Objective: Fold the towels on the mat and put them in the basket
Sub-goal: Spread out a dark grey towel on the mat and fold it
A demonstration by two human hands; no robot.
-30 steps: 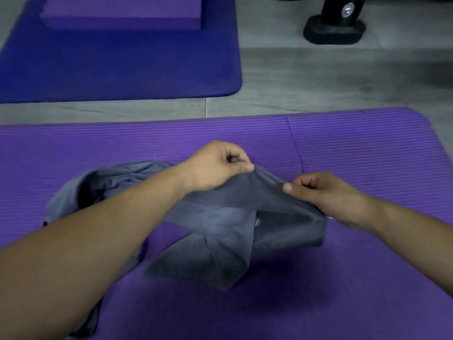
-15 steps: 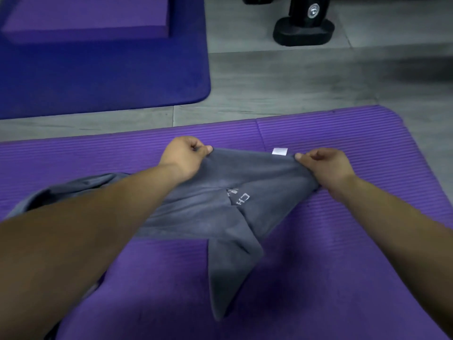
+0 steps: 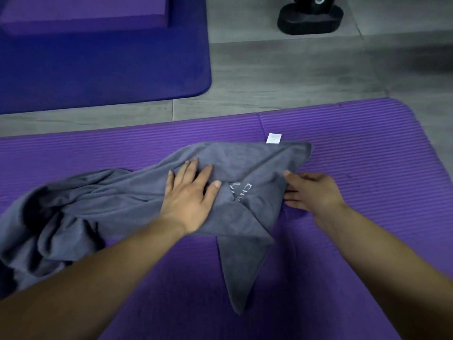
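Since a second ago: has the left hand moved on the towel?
Yes. The left hand released the pinched edge and now presses flat on the grey towel, nearer than the white tag.

Grey floor (image 3: 294,77) carries a purple mat (image 3: 367,148); a crumpled grey towel (image 3: 122,200) lies on it.

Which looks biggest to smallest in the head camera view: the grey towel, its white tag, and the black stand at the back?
1. grey towel
2. black stand, though it sits farther away and is cut off by the frame
3. white tag

Blue mat (image 3: 98,69), purple block (image 3: 83,11), black base (image 3: 310,19).
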